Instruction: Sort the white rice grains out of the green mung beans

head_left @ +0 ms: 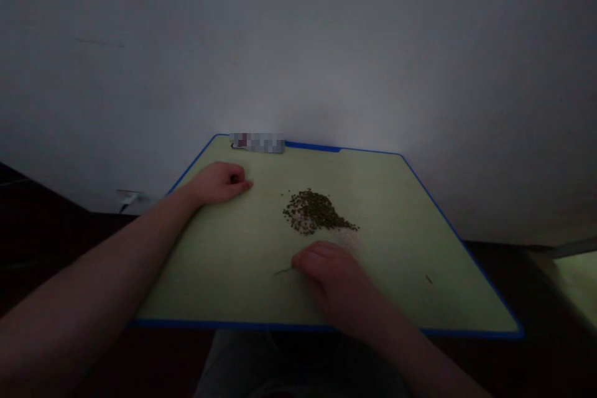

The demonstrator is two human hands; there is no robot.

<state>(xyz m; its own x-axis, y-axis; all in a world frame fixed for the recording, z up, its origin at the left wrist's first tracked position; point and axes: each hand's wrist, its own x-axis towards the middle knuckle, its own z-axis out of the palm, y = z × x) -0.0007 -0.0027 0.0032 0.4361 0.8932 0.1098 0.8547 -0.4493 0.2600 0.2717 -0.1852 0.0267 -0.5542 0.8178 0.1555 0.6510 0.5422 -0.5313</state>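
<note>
A low pile of small dark green-brown beans or seeds [319, 208] lies on the pale green tabletop [382, 199]. Finer pale grains [347, 237] are spread along its near right side, and some show among the darker pieces. My right hand [331, 277] rests just in front of the pile, fingers pinched on a thin stick [282, 271] that points left. Its exact kind is too dim to make out. To the left of the pile, my left hand [219, 182] lies on its side on the table, fingers loosely curled, with nothing visible in them.
Blue edging [209, 323] runs round the tabletop. At the back left edge lies a flat blurred item [259, 143]. A small brown sliver [429, 279] is on the right. Behind the table stands a white wall [298, 43], with a plugged cable [128, 200] at lower left.
</note>
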